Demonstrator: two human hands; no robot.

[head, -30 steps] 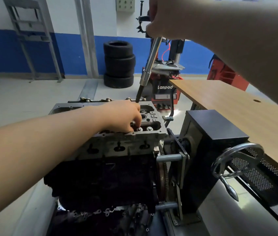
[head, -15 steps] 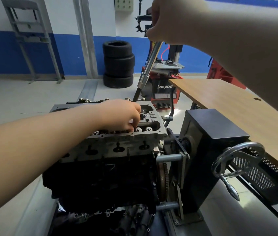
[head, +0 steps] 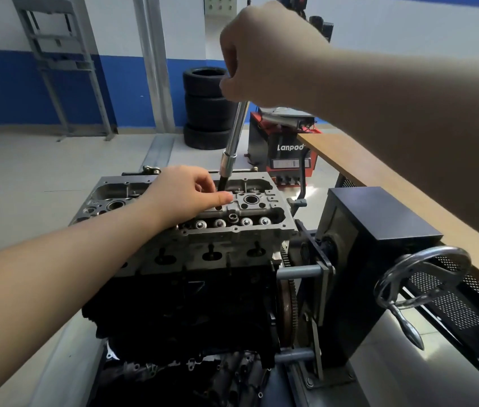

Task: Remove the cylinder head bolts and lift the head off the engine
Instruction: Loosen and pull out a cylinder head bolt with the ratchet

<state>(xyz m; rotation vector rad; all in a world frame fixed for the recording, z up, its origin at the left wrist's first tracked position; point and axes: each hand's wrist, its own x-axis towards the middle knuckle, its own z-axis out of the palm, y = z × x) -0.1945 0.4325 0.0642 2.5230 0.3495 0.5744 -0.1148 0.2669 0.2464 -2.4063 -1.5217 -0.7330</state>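
Wrench (head: 234, 139): handle top hidden in right hand (head: 264, 54); black tip hidden behind left hand (head: 185, 198). Engine (head: 179, 312): base cut off at 6 o'clock.

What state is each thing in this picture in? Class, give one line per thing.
Grey metal cylinder head: seated on the engine.
Long chrome socket wrench: upright, tilted, black tip down in the head.
Right hand: grips the wrench's top.
Left hand: rests on the head beside the wrench's tip.
Black tyres: stacked.

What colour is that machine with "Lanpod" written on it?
The Lanpod machine is red with a black front, seen in the head view.
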